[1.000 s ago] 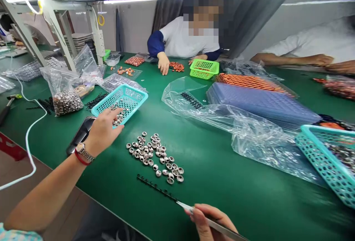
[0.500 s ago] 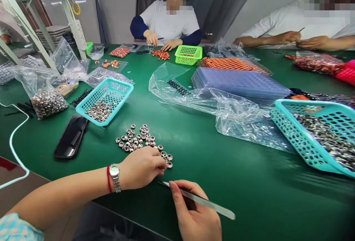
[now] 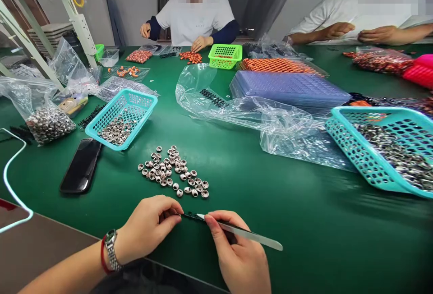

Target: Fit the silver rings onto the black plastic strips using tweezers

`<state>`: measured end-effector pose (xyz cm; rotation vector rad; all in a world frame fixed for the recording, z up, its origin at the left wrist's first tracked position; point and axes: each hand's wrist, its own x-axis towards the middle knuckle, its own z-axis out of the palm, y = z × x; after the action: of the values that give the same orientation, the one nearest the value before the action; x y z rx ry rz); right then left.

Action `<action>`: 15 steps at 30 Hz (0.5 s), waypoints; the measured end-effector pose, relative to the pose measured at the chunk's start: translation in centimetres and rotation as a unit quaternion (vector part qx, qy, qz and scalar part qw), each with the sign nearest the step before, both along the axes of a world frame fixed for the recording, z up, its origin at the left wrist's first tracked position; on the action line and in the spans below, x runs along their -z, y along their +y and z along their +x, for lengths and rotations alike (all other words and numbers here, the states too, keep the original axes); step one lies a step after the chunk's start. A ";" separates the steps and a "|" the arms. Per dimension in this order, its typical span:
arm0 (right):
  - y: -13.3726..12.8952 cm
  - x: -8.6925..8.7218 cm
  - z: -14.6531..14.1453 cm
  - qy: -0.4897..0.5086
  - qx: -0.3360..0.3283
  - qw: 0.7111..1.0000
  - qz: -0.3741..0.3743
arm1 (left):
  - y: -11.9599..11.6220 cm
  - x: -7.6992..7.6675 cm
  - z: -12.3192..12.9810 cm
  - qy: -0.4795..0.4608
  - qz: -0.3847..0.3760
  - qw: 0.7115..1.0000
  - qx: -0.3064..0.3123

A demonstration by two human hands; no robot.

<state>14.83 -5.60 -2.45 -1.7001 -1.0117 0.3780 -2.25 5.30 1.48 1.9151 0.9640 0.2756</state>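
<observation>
Black and thin, the little strip (image 3: 191,216) is on the near side of the silver bead pile (image 3: 162,166), close but not touching. The left hand (image 3: 149,226) pinches one end of it. The right hand (image 3: 240,249) holds the tweezers (image 3: 253,236) with their tip at the strip; I can't tell if they nip it. If the tip pushes too hard, the strip might bend or spring away. If a hand slips forward, it could bump the pile, and beads might roll toward the blue basket (image 3: 133,134), past the pile's far left side.
</observation>
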 end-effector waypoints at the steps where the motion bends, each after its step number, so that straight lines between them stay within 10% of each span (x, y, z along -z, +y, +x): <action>1: 0.0 0.0 0.1 0.014 -0.004 1.000 -0.004 | 0.0 0.0 0.1 0.000 -0.005 1.000 0.001; 15: -0.7 -0.7 1.2 0.115 -0.021 0.993 -0.022 | -0.9 0.5 -0.5 -0.088 -0.102 0.990 -0.040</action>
<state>16.01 -6.26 -1.78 -1.6338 -0.8750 0.6123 -2.80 4.40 0.99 1.6396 0.9148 0.3726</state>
